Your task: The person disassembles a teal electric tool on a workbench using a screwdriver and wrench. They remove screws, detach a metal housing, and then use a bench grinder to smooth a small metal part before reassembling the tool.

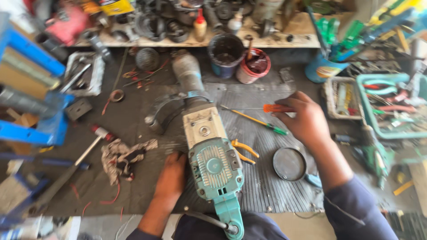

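A large teal and grey demolition hammer point(209, 151) lies lengthwise on a ribbed rubber mat point(267, 178), its nose pointing away from me. My left hand point(171, 175) rests flat against the tool's left side near the teal motor housing. My right hand point(302, 118) reaches over the mat and closes its fingertips on an orange-handled screwdriver point(276, 108). A yellow and green screwdriver point(255, 121) lies just below it. Orange-handled pliers point(243, 150) lie beside the tool's right side. A round black cap point(289, 163) sits on the mat near my right forearm.
A dirty rag point(124, 155) and a hammer point(84, 153) lie left of the tool. A dark bucket point(226, 54) and a red-rimmed tub point(253, 66) stand at the back. Trays of hand tools point(382, 106) fill the right; blue steps point(31, 89) stand left.
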`<state>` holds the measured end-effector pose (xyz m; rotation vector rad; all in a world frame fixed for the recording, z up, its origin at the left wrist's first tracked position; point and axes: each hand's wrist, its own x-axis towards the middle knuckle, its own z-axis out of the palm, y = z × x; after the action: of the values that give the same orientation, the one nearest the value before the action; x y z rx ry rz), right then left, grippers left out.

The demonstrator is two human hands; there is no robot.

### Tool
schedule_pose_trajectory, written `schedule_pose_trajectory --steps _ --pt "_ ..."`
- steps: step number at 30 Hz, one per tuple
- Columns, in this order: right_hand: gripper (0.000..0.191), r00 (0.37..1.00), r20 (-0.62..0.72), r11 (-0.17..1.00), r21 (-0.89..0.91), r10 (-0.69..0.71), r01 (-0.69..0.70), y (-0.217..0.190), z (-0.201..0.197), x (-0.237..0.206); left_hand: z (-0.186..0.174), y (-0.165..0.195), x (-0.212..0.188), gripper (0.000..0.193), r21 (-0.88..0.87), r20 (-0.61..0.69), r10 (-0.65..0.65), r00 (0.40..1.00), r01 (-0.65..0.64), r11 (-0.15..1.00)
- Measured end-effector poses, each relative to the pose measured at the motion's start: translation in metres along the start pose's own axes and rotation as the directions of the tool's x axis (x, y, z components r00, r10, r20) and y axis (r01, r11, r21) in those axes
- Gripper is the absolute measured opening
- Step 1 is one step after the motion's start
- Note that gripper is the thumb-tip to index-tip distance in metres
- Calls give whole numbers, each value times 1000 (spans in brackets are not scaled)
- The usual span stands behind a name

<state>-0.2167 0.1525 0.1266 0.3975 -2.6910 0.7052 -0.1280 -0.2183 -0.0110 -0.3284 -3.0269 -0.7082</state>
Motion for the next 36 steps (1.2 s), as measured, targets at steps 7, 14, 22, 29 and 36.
schedule_pose_trajectory --steps 7,14,22,29,36 --pt "49 966 -259 998 49 -19 33 -81 -103 -50 -136 85 39 40 -194 -415 267 870 -371 908" --pt "79 912 -410 730 624 3 278 -173 -103 -70 -235 204 46 82 -349 -167 779 605 -775 527" --pt "119 986 64 725 671 156 -159 -193 -49 -133 -252 182 46 87 -625 -464 653 599 -744 238" --pt "106 921 138 754 536 364 -379 -214 -8 -160 -242 170 41 91 -566 -526 654 544 -798 208" --pt "104 942 121 795 508 313 -330 -219 -3 -164 -243 167 36 89 -604 -503 680 534 -780 167"
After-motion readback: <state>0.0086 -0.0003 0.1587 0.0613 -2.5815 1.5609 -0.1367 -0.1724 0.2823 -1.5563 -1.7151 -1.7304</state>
